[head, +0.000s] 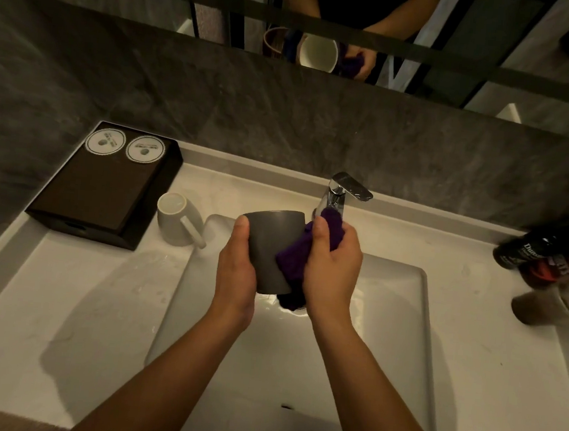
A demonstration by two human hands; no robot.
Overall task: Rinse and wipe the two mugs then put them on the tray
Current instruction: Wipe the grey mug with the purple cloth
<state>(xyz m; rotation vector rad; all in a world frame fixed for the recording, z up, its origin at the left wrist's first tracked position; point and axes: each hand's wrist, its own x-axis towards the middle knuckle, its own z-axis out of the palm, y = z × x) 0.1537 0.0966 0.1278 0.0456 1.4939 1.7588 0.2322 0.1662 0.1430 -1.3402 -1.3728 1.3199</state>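
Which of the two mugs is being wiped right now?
The grey mug, held over the sink between both hands with the purple cloth against it. The white mug sits untouched on the counter.

I have one view only, from the camera on the wearer's head, so no second view overlaps it. It looks steeply down and forward over the white desk [72, 300] and its sink [387, 327], close enough that both forearms run in from the bottom edge and the hands meet near the frame's centre. The faucet [341, 194] sits just beyond them. The wide lens bends the desk edges. Along the top, the wall mirror [463, 42] faces the camera and shows the scene from the opposite side.
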